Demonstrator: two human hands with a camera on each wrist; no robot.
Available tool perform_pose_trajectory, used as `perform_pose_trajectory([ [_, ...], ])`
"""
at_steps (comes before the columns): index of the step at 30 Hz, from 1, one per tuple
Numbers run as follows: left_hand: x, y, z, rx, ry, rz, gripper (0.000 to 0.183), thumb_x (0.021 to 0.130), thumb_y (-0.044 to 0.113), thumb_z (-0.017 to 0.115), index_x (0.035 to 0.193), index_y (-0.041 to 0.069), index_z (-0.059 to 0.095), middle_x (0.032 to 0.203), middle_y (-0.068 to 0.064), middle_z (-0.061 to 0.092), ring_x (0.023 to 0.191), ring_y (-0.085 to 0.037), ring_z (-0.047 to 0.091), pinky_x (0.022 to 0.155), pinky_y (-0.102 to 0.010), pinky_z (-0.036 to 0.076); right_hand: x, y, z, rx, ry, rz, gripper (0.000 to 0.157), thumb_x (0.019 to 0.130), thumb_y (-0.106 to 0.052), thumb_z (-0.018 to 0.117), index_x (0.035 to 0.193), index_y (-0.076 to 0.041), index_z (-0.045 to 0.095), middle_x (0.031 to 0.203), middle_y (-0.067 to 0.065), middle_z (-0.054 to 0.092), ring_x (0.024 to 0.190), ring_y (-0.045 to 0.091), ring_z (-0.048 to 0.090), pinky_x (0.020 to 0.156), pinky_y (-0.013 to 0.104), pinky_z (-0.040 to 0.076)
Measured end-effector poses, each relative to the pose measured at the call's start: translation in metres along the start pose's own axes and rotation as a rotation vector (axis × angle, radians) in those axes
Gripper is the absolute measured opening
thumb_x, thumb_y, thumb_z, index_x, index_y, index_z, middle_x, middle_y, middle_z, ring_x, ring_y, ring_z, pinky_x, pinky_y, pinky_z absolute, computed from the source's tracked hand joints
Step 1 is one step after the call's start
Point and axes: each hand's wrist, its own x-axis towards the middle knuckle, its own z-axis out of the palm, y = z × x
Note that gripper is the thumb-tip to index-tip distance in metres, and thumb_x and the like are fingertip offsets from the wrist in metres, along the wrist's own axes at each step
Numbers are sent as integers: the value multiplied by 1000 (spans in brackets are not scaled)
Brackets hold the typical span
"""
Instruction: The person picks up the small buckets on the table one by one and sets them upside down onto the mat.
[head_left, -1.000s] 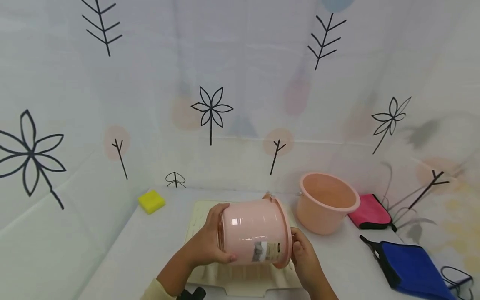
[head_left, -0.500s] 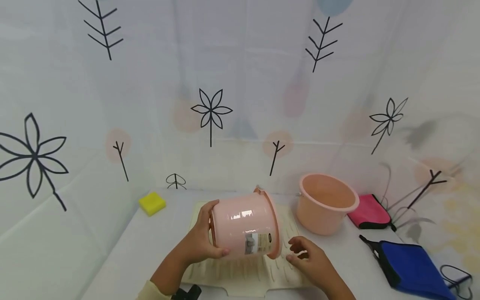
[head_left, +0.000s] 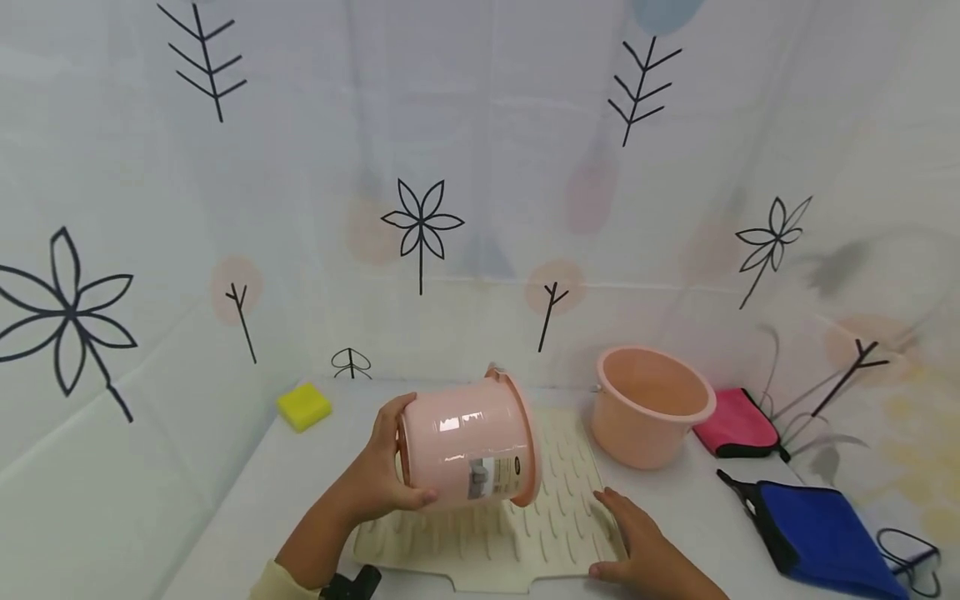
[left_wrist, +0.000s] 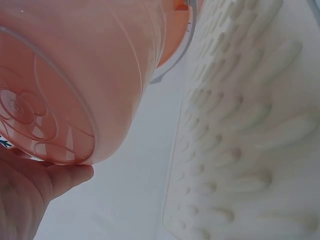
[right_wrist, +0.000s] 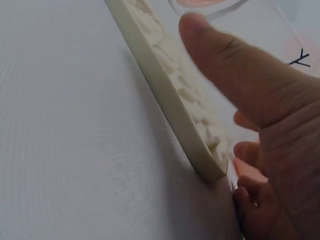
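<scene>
My left hand (head_left: 382, 475) holds a glossy pink bucket (head_left: 468, 437) by its base, tipped on its side with the rim to the right. A printed label shows on its wall. In the left wrist view, the thumb (left_wrist: 70, 177) lies against the round base. Below the bucket lies a cream ribbed drainboard (head_left: 555, 533), a gap apart from it. At the board's right edge is my right hand (head_left: 648, 550), with spread fingers and nothing held. The right wrist view has this hand beside the board's side wall (right_wrist: 160, 95); whether they touch, I cannot tell.
A second, peach bucket (head_left: 645, 433) stands upright behind the board to the right. Beside it lie a pink cloth pouch (head_left: 742, 421) and a blue one (head_left: 821, 533), both black-edged. A yellow sponge (head_left: 303, 407) lies at the back left. A patterned curtain (head_left: 480, 325) closes off the back.
My right hand has let go of the bucket's rim side, moved right and down to the drainboard's right edge, and spread its fingers. My left hand has carried the bucket left and slightly up.
</scene>
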Motion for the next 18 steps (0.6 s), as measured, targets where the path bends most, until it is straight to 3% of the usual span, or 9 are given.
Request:
perform_pose_trajectory([
  [5,-3,-2,-11,44,23,-5,124,67,42,96,159,43,13,157,-7,27,124,-41,53,84,-35,61,2,9,0,-1,-61,13,106,78,-52,87,160,-6,40,169,28,25,154,59,14,114,81,21],
  [18,-10,5,-50,169,44,-36,129,65,49,97,160,42,10,155,-7,30,124,-38,53,84,-42,64,6,9,2,-33,-88,52,105,73,-52,91,157,-8,47,170,23,28,154,55,18,112,80,27],
])
